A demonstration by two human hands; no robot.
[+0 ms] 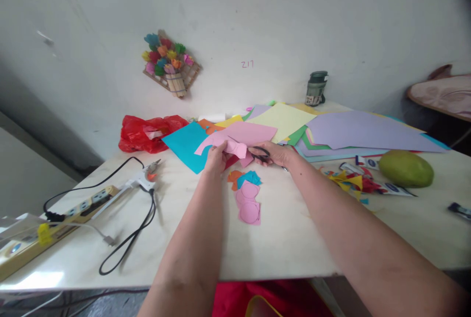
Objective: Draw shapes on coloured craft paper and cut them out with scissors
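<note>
A piece of pink paper (236,148) with a cut, uneven edge is pinched in my left hand (217,156), its strip curving out to the left. My right hand (273,153) grips black-handled scissors (260,154), whose blades reach toward the pink paper; their exact contact is hard to make out. Nearer to me lie pink cut-outs (249,212) with circles drawn on them, beside small blue pieces (250,178) and orange pieces (234,178). Behind my hands rests a larger pink sheet (257,131) over a blue sheet (187,143).
Stacked coloured sheets (360,128) spread along the back right. A green fruit (405,169), glue tubes (395,189) and yellow scraps (348,182) lie at right. At left are a red plastic bag (147,133), a glue gun (147,175) with a cord and a power strip (88,204). A bottle (316,88) stands behind.
</note>
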